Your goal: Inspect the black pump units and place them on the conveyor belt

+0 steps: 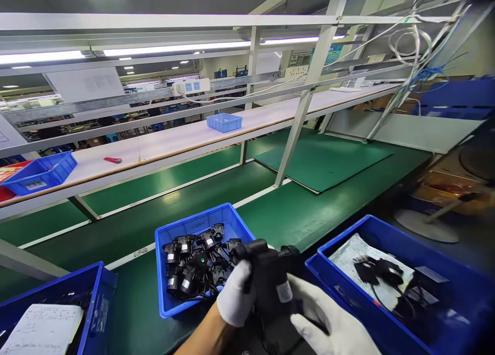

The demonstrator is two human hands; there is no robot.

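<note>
In the head view, a black device with a white label [270,283] is held up close to the camera; its exact kind I cannot make out. My left hand [237,293], in a white glove, grips its left side. Gloved as well, my right hand [328,314] has its fingers curled around the device's right side and lower part. Just beyond my left hand, a blue bin [162,283] holds several similar black devices [193,262] with white labels and cables. Part of the held device blends into dark things below it.
At right, another blue bin [386,236] holds black parts and a paper sheet. A third bin [102,303] at lower left carries a notebook [42,329]. Metal uprights [294,133] rise from the green bench. On the shelf sit a small blue tray [224,123] and a red cutter [113,160].
</note>
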